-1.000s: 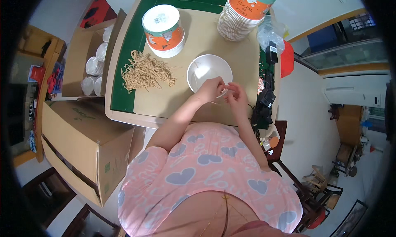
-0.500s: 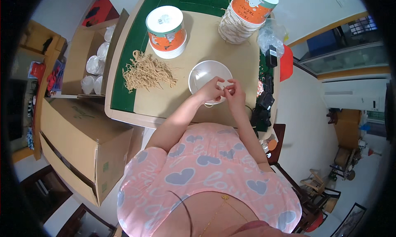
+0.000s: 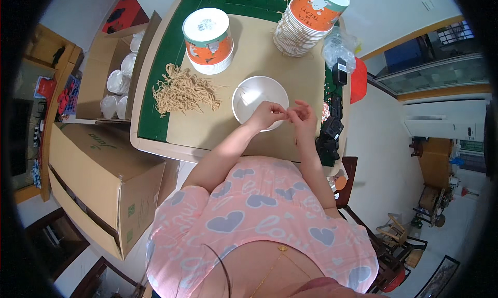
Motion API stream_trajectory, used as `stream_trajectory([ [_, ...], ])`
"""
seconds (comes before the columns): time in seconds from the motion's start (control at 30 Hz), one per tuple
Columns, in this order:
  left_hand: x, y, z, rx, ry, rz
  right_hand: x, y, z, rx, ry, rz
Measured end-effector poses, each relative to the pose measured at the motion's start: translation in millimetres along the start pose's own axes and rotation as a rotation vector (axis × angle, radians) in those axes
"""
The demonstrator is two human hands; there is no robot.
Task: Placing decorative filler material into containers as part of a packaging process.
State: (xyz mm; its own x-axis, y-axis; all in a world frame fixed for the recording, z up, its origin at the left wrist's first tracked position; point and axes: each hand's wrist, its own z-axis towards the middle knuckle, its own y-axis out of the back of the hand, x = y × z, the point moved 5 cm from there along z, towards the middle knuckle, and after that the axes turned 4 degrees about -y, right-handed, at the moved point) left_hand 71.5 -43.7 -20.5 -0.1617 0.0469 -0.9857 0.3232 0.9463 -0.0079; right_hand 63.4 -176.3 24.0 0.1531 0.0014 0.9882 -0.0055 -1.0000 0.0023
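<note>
1. Near the middle of the frame, the white bowl [image 3: 248,103] stands with its open top facing up, on the brown sheet [image 3: 249,44] that covers much of the green tabletop [image 3: 155,127].
2. The left hand [image 3: 268,115] reaches over the bowl's lower right part, thumb and forefinger drawn together at the rim; whether they grip anything is too small to tell.
3. The right hand [image 3: 303,119] is just beside the bowl's right edge, fingers bent, its tips close to the left hand's; I cannot tell whether it pinches anything.
4. Left of the bowl, a tangled heap of tan cord [image 3: 185,93] lies well apart from both hands.
5. Above the cord, toward the upper left, stands an orange-and-green printed tub [image 3: 208,39].
6. At the upper right, a tall nested stack [image 3: 301,33] leans beside a clear plastic bag [image 3: 340,46].
7. Black devices [image 3: 331,129] line the table's right edge.
</note>
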Motion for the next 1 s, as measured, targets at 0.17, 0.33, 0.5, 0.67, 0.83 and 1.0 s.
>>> stream_trajectory([
  [0.17, 3, 2, 2, -0.016, -0.046, 0.054, 30, 24, 11, -0.08, 0.156, -0.155],
  [0.33, 1, 5, 1, -0.069, -0.069, -0.029, 63, 4, 8, 0.24, 0.421, -0.81],
  [0.5, -2, 6, 0, -0.072, -0.052, 0.028, 58, 1, 14, 0.398, 0.448, -0.868],
  [0.67, -3, 5, -1, -0.065, -0.051, 0.024, 52, 1, 20, 0.461, 0.523, -0.948],
  [0.83, -6, 6, -2, -0.05, -0.057, 0.045, 47, 1, 21, 0.476, 0.486, -1.01],
  [1.0, -5, 6, -1, -0.066, -0.046, 0.045, 40, 3, 22, 0.475, 0.285, -0.867],
])
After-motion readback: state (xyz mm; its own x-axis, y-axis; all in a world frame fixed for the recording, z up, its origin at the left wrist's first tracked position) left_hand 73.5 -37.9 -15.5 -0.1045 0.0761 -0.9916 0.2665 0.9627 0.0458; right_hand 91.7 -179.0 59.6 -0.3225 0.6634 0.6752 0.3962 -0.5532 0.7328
